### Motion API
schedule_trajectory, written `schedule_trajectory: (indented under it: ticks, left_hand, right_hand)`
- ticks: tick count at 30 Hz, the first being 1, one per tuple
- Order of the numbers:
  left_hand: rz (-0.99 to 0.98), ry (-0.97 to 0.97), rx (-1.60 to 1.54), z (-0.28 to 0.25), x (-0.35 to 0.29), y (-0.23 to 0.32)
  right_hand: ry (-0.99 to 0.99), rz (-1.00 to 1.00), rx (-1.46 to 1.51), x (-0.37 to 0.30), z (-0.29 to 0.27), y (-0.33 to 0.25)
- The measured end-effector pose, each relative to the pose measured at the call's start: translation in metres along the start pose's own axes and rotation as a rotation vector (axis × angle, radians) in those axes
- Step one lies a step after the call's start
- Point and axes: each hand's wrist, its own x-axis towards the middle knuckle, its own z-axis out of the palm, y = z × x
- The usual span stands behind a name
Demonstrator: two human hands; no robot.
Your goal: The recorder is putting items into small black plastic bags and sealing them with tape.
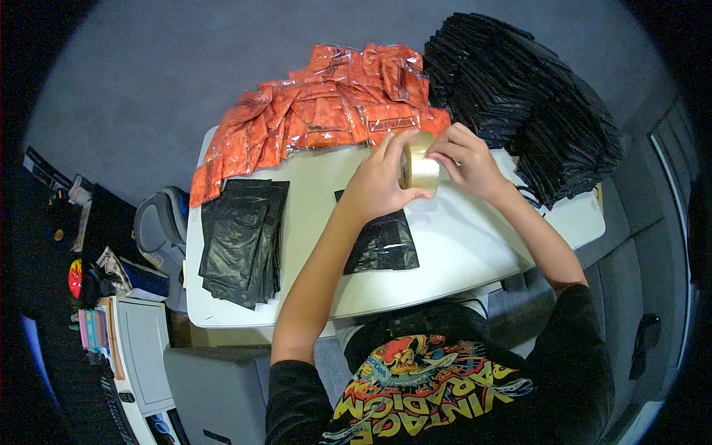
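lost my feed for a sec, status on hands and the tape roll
Both hands up over table. Left hand and right hand grip tape roll between them. Black bag lies below, nothing in the way.

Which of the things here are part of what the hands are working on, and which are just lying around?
In use:
left hand and right hand, both holding the tape roll
black bag lying under the hands
orange packets
stacks of black bags

Lying about:
grey chair
clutter on the side cabinet
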Motion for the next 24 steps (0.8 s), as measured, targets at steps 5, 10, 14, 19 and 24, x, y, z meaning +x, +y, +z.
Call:
schedule_trajectory:
  ticks: [5,10,14,19,24]
  left_hand:
    - [-0.012,-0.024,0.068,0.006,-0.004,-0.012]
    - [0.025,-0.014,0.077,0.008,-0.003,-0.016]
    - [0.026,-0.026,0.055,0.010,-0.003,-0.016]
    - [0.015,0.018,0.070,0.013,-0.001,-0.020]
    - [0.025,0.023,0.021,0.010,0.001,-0.026]
  right_hand:
    - [0.022,-0.059,-0.069,0.005,0.005,0.002]
    - [0.018,-0.098,-0.099,0.000,0.008,0.002]
    - [0.025,-0.122,-0.159,-0.009,0.010,0.003]
    - [0.003,-0.124,-0.144,-0.011,0.006,-0.005]
    - [-0.017,-0.030,-0.056,-0.003,-0.004,-0.020]
